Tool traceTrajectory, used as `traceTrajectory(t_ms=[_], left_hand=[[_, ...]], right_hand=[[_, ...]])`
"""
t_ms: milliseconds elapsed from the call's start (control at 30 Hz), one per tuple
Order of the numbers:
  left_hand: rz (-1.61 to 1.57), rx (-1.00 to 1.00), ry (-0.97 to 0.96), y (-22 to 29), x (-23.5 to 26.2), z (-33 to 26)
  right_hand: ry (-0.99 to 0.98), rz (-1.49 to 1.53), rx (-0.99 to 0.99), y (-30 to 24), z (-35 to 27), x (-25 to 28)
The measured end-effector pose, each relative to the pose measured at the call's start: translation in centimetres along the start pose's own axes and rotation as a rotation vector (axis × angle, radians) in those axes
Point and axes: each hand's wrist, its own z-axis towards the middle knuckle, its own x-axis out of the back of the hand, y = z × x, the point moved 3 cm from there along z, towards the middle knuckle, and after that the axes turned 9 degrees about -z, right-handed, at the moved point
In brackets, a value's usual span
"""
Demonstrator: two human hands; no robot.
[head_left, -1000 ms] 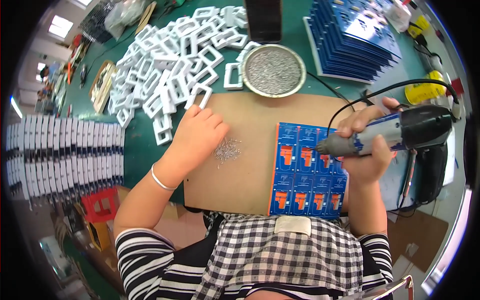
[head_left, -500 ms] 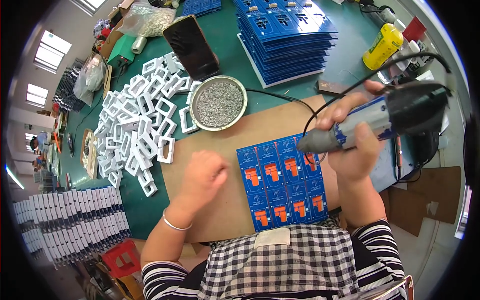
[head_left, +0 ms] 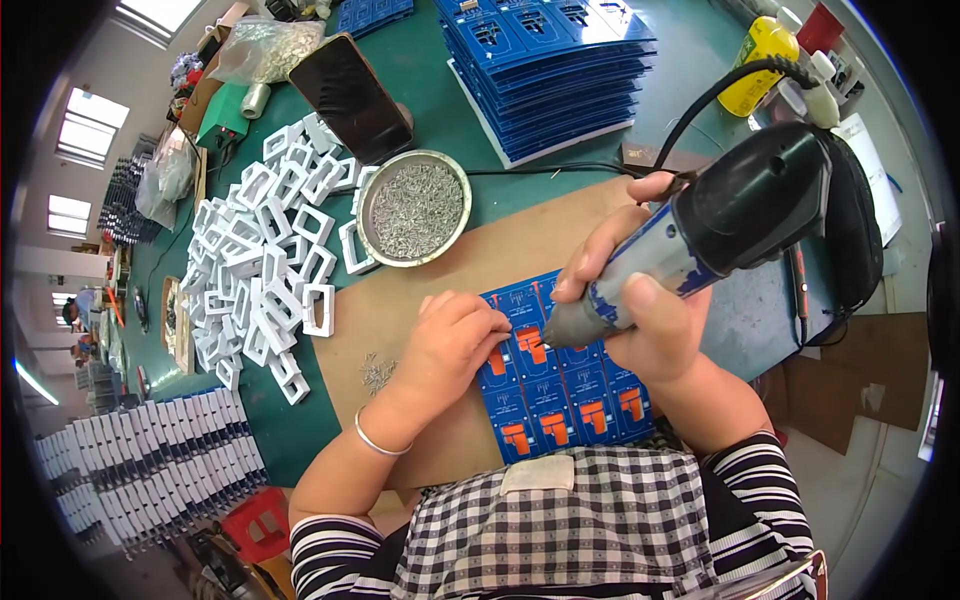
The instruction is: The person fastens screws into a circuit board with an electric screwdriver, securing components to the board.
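A blue circuit board panel (head_left: 535, 387) lies in front of me with several orange pieces (head_left: 554, 429) in its sections. My right hand (head_left: 650, 310) wraps round a grey and black electric screwdriver (head_left: 640, 270), tilted with its nose low over the panel's upper middle. Whether its tip touches the board I cannot tell. At the panel's upper left edge, my left hand (head_left: 450, 345) has its fingers pressed together, their tips over the board close to the screwdriver's nose. What they pinch, if anything, is too small to see. Loose screws (head_left: 378, 373) lie beside my left wrist.
A metal bowl (head_left: 364, 225) of screws stands beyond my left hand, near a propped phone (head_left: 350, 100). White plastic frames (head_left: 265, 250) are heaped at left. Stacked blue boards (head_left: 545, 95) stand at the back, and a yellow bottle (head_left: 758, 70) far right. The screwdriver's cable (head_left: 700, 105) arches behind it.
My left hand has moved right onto the panel's edge, and a small pile of screws now shows on the brown sheet. The screwdriver has shifted left and down toward the panel.
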Motion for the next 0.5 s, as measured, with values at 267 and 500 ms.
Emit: traceTrajectory(t_ms=[267, 500], left_hand=[[0.151, -0.066, -0.093, 0.9, 0.4, 0.9], [0.013, -0.029, -0.062, -1.0, -0.4, 0.3]], right_hand=[[-0.109, -0.043, 0.029, 0.2, 0.2, -1.4], [-0.226, -0.103, -0.037, 0.7, 0.3, -3.0]])
